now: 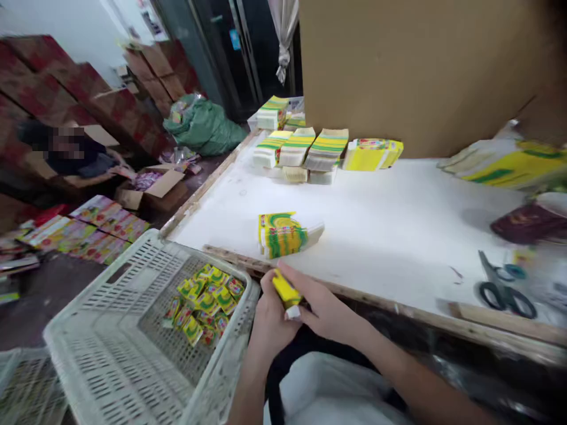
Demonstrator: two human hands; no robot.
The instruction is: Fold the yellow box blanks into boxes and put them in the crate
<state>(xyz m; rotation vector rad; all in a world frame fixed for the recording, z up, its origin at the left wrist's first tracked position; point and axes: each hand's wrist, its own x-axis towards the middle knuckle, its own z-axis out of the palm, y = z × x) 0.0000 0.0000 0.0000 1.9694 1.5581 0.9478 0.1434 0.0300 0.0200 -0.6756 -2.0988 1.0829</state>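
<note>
By the edge of the white worktop (381, 218), the left hand (272, 316) and right hand (325, 307) together grasp a small yellow box (284, 288), both curled around it.

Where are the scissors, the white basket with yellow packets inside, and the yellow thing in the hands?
Scissors (497, 280): head view, where blades meet handles.
White basket (106, 313): head view, slotted inner wall.
Yellow thing (286, 288): head view, yellow upper side.

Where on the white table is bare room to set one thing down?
Bare: between the yellow-green pile and the scissors; also left of that pile. Crowded: back left, with the packet stacks, and the right end, around the scissors.
</note>
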